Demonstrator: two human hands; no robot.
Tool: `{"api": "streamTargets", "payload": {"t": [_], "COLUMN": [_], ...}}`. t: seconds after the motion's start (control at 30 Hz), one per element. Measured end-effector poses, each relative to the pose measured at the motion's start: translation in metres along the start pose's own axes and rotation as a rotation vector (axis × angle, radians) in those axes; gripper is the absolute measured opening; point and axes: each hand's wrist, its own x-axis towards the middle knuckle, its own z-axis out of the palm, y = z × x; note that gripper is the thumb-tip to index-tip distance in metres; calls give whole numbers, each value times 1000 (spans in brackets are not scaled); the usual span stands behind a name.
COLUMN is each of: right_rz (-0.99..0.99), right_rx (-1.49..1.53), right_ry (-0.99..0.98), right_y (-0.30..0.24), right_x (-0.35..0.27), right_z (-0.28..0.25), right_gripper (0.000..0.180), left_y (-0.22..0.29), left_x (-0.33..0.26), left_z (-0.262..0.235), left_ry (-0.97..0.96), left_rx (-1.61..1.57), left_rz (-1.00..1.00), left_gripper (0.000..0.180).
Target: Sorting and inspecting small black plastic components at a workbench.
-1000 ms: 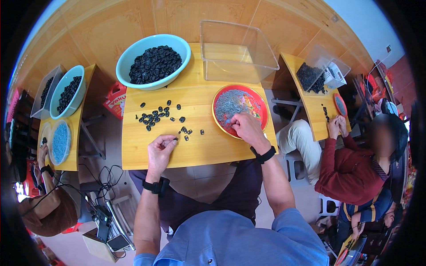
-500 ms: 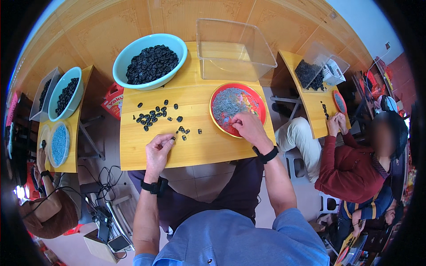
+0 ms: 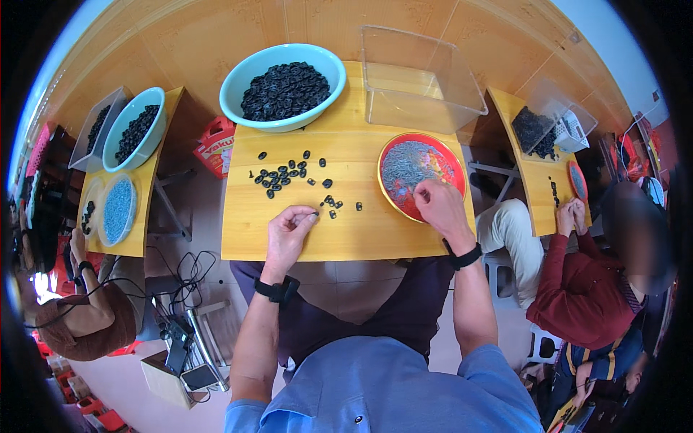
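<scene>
My left hand [image 3: 289, 234] hovers over the near part of the yellow table, thumb and forefinger pinched on a small black plastic piece [image 3: 315, 213]. Just past its fingertips lie a few small black rectangular pieces [image 3: 332, 204], and further back a loose cluster of black oval pieces [image 3: 283, 175]. On the right side, my right hand [image 3: 442, 209] reaches over the near rim of a red dish [image 3: 458, 160]. Its fingers are pinched together; anything between them is too small to make out. Thin grey metal pins [image 3: 410, 164] fill much of the dish.
A light-blue basin [image 3: 231, 90] heaped with black pieces stands at the back left, beside a clear plastic bin [image 3: 422, 101]. Co-workers sit at yellow tables on both sides, with a maroon sleeve [image 3: 570, 310] at right. Cables [image 3: 184, 278] lie on the floor at left.
The whole view has shifted, so the table sits further right in the picture. My left hand keeps its pinch on the black piece; my right hand stays at the dish.
</scene>
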Motion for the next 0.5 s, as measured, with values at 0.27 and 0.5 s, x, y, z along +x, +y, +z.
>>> {"api": "streamTargets", "payload": {"t": [0.27,0.5], "right_rz": [78,119], "right_rx": [448,784], "right_ry": [-11,-103], "right_y": [-72,-112], "right_x": [9,-4], "right_z": [28,107], "right_gripper": [6,8], "left_y": [8,3], "left_x": [-1,-2], "left_z": [8,2], "left_ry": [54,3], "left_rx": [-27,122], "left_rz": [5,-12], "left_gripper": [16,15]}}
